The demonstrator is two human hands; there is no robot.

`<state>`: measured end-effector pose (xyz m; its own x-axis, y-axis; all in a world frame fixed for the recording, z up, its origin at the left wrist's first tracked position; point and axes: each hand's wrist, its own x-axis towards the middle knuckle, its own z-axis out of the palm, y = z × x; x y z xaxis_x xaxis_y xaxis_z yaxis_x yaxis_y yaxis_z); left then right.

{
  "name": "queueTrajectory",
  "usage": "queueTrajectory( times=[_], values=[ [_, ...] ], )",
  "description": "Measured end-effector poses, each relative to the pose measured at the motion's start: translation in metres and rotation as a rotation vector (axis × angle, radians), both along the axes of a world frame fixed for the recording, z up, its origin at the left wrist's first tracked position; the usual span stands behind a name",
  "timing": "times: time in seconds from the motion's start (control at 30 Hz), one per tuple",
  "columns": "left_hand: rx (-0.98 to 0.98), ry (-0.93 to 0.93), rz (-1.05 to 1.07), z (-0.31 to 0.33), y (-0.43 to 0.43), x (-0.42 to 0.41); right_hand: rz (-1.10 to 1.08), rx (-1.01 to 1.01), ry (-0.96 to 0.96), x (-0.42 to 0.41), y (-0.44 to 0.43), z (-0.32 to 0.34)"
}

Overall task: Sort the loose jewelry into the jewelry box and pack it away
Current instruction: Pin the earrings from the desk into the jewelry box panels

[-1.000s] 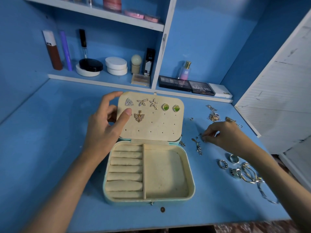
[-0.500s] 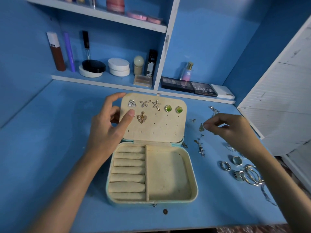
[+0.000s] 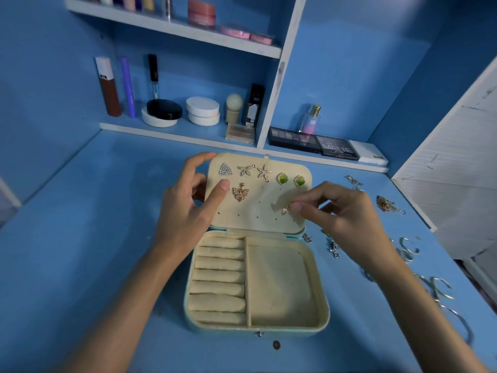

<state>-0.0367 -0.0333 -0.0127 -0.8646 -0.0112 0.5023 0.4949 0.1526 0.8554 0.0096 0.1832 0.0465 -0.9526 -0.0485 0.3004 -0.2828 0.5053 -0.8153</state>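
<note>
The jewelry box (image 3: 326, 310) sits open mid-worktop (image 3: 80, 238), its lid (image 3: 250, 211) tipped up. The left hand (image 3: 185, 211) grips that lid, thumb flat on the padded face, fingers gone behind its edge. The right hand (image 3: 344, 211) pinches a tiny pale piece (image 3: 285, 210) at the lid's lower right. It's too small and blurred to name, and I can't tell if it touches the pad. Six pinned pieces (image 3: 282, 179) show clearly. The loose jewelry (image 3: 387, 204) at right is smeared, partly behind the right forearm and cut by the edge.
</note>
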Motion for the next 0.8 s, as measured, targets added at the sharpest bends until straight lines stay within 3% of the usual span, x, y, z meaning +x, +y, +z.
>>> queueTrajectory(
  times=[0.4, 0.8],
  values=[
    [-0.019, 0.018, 0.013, 0.0, 0.0, 0.001, -0.041, 0.283, 0.229, -0.018, -0.028, -0.014],
    [-0.01, 0.024, -0.008, 0.001, 0.0, 0.0, -0.116, 0.263, 0.327, -0.028, -0.033, -0.019]
  ],
)
